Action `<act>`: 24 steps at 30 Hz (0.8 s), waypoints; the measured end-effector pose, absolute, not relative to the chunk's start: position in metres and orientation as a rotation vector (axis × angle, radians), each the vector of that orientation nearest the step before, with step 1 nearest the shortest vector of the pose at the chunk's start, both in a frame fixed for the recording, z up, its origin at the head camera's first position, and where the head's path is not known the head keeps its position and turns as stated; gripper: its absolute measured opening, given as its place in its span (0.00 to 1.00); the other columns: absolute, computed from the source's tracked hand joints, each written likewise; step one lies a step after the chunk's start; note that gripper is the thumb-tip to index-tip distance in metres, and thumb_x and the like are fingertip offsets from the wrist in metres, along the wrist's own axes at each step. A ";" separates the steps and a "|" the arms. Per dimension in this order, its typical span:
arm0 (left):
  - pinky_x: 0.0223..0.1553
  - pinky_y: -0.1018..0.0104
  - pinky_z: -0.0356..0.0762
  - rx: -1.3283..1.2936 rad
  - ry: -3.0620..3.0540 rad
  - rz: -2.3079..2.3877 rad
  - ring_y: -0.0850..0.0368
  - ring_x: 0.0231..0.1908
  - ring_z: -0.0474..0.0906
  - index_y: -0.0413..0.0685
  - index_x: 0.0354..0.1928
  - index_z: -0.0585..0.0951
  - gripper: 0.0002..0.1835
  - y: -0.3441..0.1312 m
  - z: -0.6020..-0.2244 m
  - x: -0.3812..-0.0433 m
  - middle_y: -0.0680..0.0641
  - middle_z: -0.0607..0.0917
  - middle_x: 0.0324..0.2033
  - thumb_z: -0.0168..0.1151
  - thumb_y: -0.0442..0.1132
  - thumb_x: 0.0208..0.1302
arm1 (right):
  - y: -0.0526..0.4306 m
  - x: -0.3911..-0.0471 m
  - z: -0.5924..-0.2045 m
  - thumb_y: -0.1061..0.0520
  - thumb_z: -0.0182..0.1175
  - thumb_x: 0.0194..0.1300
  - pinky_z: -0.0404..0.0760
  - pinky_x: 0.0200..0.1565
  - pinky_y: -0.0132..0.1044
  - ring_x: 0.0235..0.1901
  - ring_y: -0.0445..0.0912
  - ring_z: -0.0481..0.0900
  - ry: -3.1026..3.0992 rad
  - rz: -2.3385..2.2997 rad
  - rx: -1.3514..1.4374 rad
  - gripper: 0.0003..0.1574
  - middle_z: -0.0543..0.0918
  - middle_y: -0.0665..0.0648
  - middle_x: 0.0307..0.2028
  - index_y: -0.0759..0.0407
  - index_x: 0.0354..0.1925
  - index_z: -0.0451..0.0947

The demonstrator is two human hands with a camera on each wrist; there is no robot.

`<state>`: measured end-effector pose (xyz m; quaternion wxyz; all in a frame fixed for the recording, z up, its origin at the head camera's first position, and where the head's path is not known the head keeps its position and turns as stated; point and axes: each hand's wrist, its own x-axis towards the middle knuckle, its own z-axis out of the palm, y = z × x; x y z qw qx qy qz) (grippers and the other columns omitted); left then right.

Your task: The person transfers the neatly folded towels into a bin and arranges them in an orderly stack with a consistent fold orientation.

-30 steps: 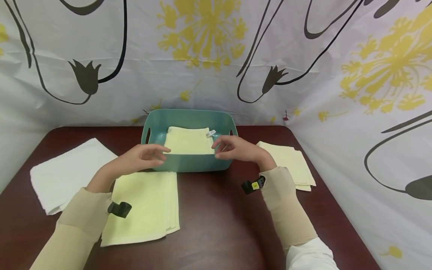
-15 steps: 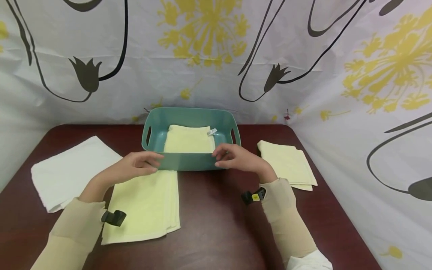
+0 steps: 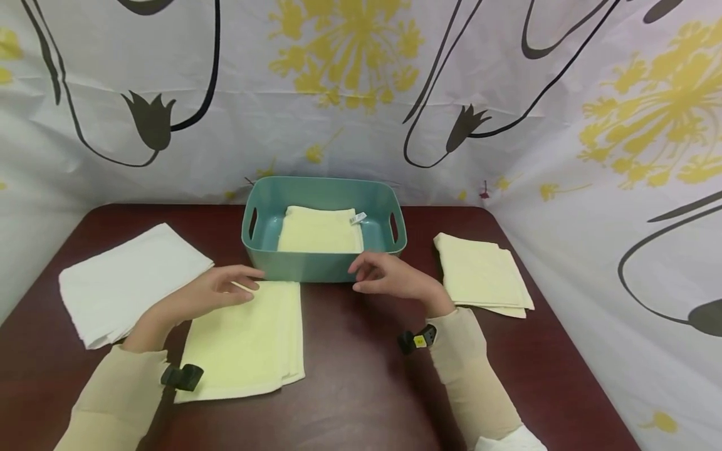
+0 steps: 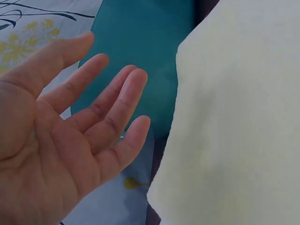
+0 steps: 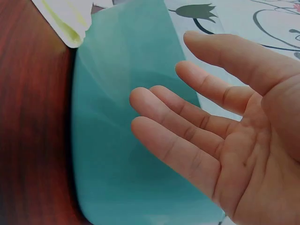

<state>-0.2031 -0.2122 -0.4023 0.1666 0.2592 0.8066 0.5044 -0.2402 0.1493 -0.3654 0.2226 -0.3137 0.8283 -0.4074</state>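
A teal plastic basket [image 3: 304,268] with side handle holes stands at the back middle of the table, and a folded pale yellow cloth [image 3: 321,232] with a small white tag lies inside it. My left hand [image 3: 205,293], fingers loosely bent and holding nothing, hovers above a larger folded yellow cloth [image 3: 242,351] on the table. In front of the basket's right part is my right hand [image 3: 397,279], also holding nothing. Both wrist views show relaxed, spread fingers, with the basket [image 5: 126,140] behind the right hand and yellow cloth [image 4: 234,122] beside the left.
On the left lies a folded white cloth [image 3: 130,279], partly behind the left hand. Another folded yellow cloth [image 3: 482,272] rests near the table's right edge. The dark red table [image 3: 361,376] meets a flower-patterned white curtain [image 3: 350,138] behind and at the sides.
Both hands have drawn back from the basket toward the person, the left also moving leftward. The basket and the cloths stay in place; the view has shifted slightly.
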 end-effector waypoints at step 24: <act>0.40 0.65 0.76 0.750 2.342 1.384 0.56 0.46 0.77 0.35 0.59 0.70 0.22 -0.238 -0.424 -0.185 0.35 0.76 0.52 0.57 0.37 0.65 | 0.109 -0.225 -0.403 0.58 0.61 0.62 0.77 0.35 0.34 0.35 0.55 0.80 2.141 -1.120 -0.866 0.21 0.79 0.56 0.36 0.67 0.51 0.72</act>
